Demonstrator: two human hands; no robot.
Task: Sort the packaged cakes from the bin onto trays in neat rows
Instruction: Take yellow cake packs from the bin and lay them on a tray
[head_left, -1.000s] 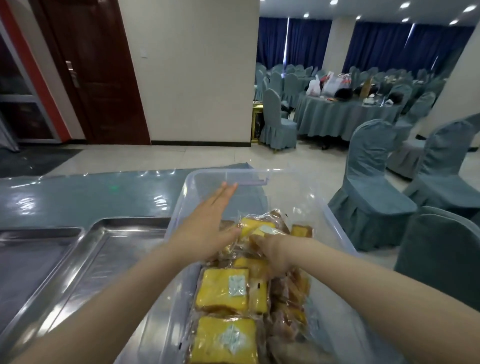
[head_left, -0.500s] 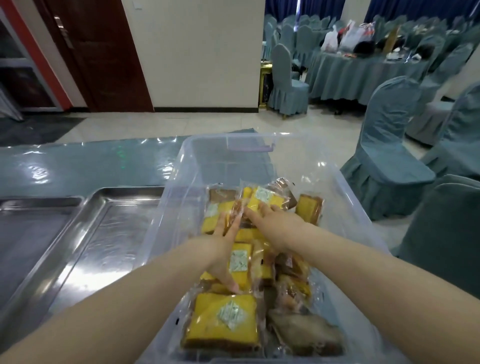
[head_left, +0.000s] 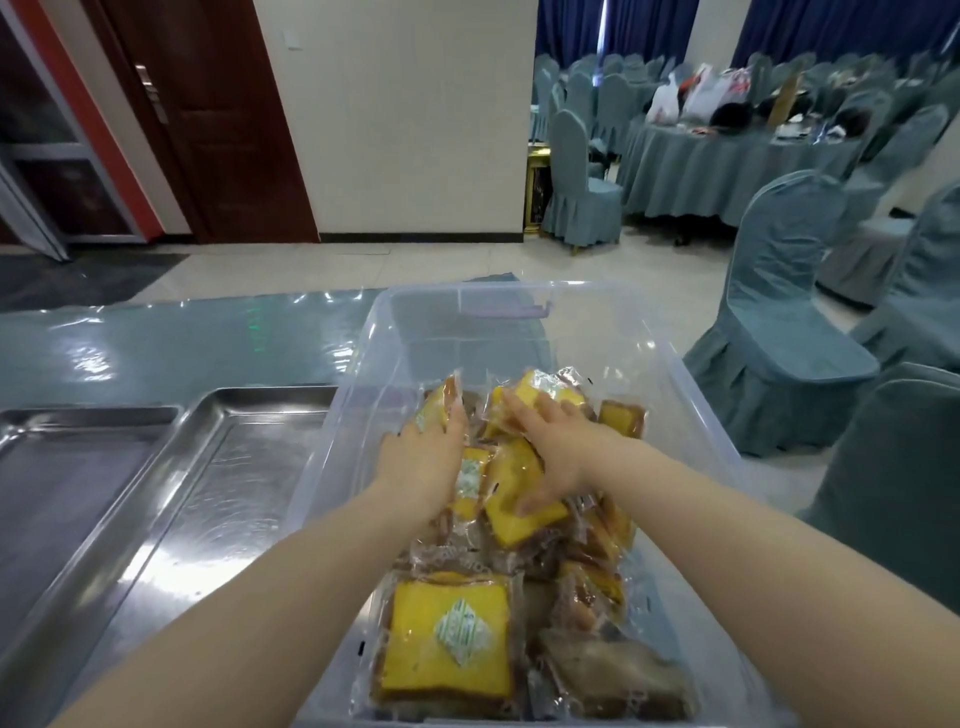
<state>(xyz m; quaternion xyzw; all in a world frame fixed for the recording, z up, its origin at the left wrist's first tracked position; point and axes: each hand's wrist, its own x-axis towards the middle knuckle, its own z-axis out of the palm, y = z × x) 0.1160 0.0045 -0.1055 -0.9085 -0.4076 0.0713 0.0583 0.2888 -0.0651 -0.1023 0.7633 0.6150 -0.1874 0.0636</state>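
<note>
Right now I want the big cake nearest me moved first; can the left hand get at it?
Probably yes: the cake lies on top, uncovered, below the left hand in the bin.

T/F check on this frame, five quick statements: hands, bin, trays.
1. Both hands are inside the clear plastic bin. True.
2. The left hand rests on a wrapped yellow cake at the far end of the pile. True.
3. The two steel trays already hold rows of cakes. False: no cakes are on either tray.
4. The bin sits left of the trays. False: it sits to their right.
5. The right hand lies on the packaged cakes, its thumb on a yellow one. True.
</note>
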